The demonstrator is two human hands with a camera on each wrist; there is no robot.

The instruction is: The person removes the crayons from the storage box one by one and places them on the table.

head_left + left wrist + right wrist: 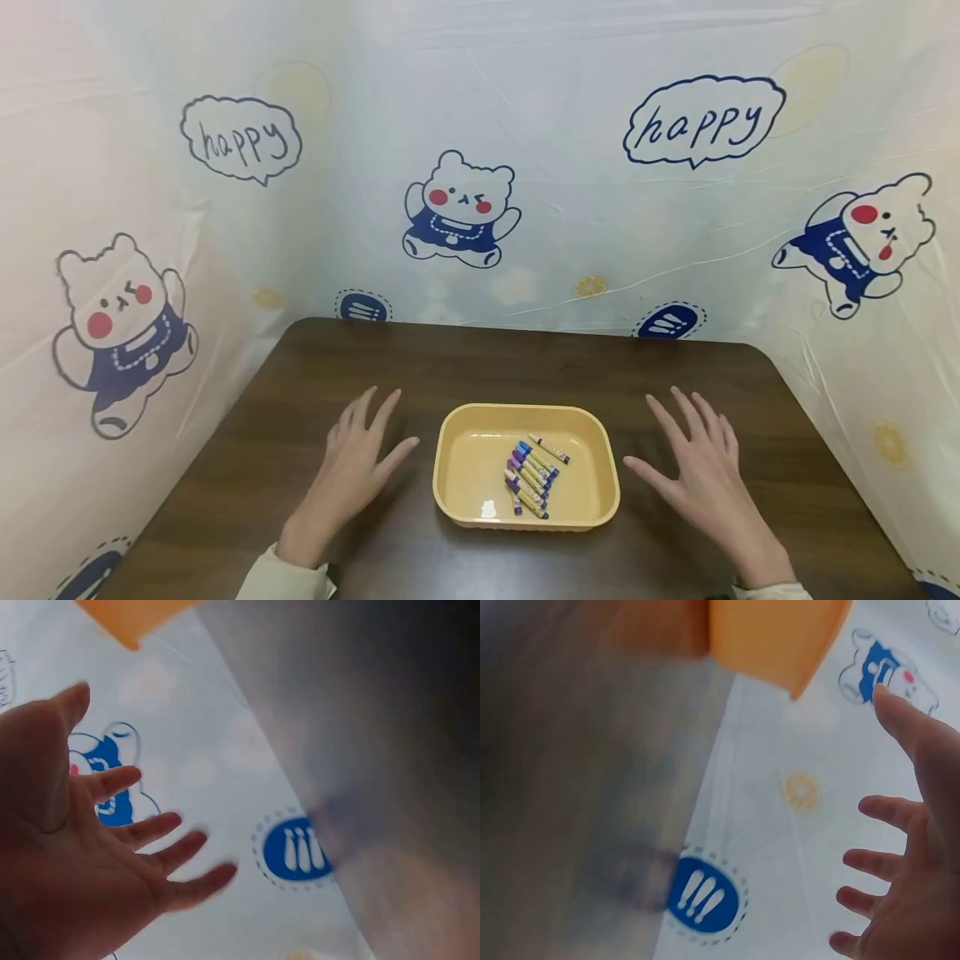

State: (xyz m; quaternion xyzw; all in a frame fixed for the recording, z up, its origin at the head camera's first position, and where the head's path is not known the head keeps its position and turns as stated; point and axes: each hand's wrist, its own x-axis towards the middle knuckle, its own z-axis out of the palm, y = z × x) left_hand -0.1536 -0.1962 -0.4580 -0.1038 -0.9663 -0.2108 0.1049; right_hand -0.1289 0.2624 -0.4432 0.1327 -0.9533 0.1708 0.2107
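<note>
A yellow rectangular tray (453,500) with rounded corners sits on the table between both hands. Several crayons (534,479) lie in a loose heap in its right half, with one crayon (550,448) a little apart toward the back. To the left of the tray, my left hand (356,462) is held with fingers spread, holding nothing. My right hand (697,467) mirrors it on the other side, fingers spread, its thumb tip close to the tray's right rim. In both wrist views the palms are bare, and an orange-looking corner of the tray (142,619) shows at the top.
The dark brown wooden table (375,358) has rounded far corners. Pale curtains (555,233) printed with cartoon bears and the word "happy" hang behind it and along both sides.
</note>
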